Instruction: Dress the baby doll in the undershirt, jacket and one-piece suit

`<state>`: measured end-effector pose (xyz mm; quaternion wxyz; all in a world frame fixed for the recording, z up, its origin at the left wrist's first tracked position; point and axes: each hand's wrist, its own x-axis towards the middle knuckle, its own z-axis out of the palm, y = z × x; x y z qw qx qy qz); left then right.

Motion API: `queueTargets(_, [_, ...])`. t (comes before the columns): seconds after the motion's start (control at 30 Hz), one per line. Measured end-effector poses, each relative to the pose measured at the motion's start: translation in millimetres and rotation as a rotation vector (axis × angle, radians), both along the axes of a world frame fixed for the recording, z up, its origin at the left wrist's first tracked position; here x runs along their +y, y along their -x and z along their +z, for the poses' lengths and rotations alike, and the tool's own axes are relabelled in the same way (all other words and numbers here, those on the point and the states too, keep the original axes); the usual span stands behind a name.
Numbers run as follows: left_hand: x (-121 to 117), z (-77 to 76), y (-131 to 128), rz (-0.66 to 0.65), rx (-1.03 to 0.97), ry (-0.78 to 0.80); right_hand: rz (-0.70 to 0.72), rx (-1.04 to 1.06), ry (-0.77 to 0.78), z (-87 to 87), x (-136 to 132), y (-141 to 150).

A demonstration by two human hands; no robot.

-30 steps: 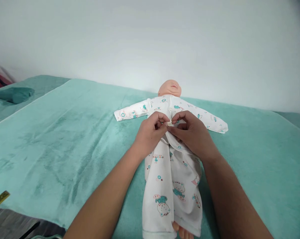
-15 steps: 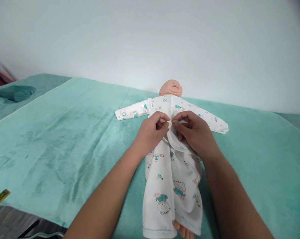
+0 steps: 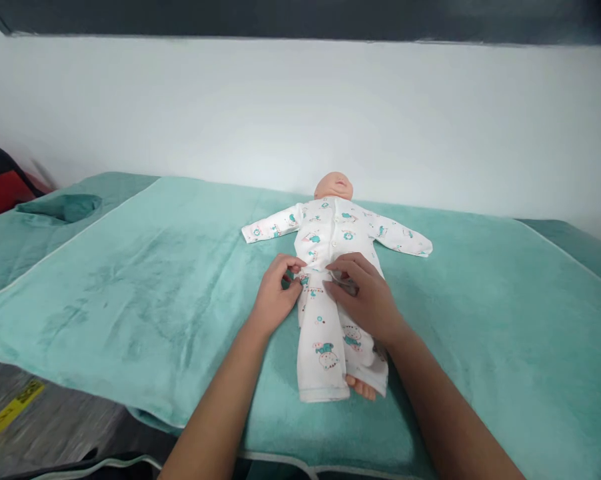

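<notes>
A baby doll (image 3: 333, 185) lies on its back, dressed in a white printed baby shirt (image 3: 325, 223) and matching baby pants (image 3: 323, 373). The shirt's front is closed along the middle, with a small button visible on the belly. My left hand (image 3: 275, 293) pinches the shirt's lower hem at the left of the doll's waist. My right hand (image 3: 363, 293) has thumb and fingers curled on the hem near the middle, partly covering the pants' waist. Toes of one doll foot (image 3: 361, 387) poke out of a pant leg.
A teal blanket (image 3: 155, 287) covers the bed surface around the doll. Behind it rises a white wall (image 3: 230, 113) with a dark panel (image 3: 300, 20) above. At the left are a red and black object (image 3: 3, 190) and a yellow strip (image 3: 10, 413) on the floor.
Both hands have let go of the button at the middle of the shirt and moved down to its hem. The view has tilted up and drawn back, showing the dark panel.
</notes>
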<state>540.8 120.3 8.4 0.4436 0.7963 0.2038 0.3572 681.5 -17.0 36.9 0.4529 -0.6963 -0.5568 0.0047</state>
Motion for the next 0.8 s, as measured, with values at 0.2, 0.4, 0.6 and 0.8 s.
queueTargets(0.2, [-5.4, -20.2, -3.2, 0.187, 0.241, -0.13, -0.178, -0.171, 0.082, -4.8, 9.2, 10.9])
queueTargets(0.4, [-10.1, -15.2, -9.2, 0.27, 0.437, -0.303, -0.156, -0.041, -0.077, -11.3, 11.1, 1.8])
queueTargets(0.6, [-16.1, -9.7, 1.0, 0.463, 0.297, -0.231, -0.039, 0.128, -0.236, -22.4, 0.1, -12.1])
queueTargets(0.8, [-13.9, -16.0, 0.6, 0.522, 0.227, -0.309, -0.054, 0.041, -0.214, -18.8, -1.5, -8.3])
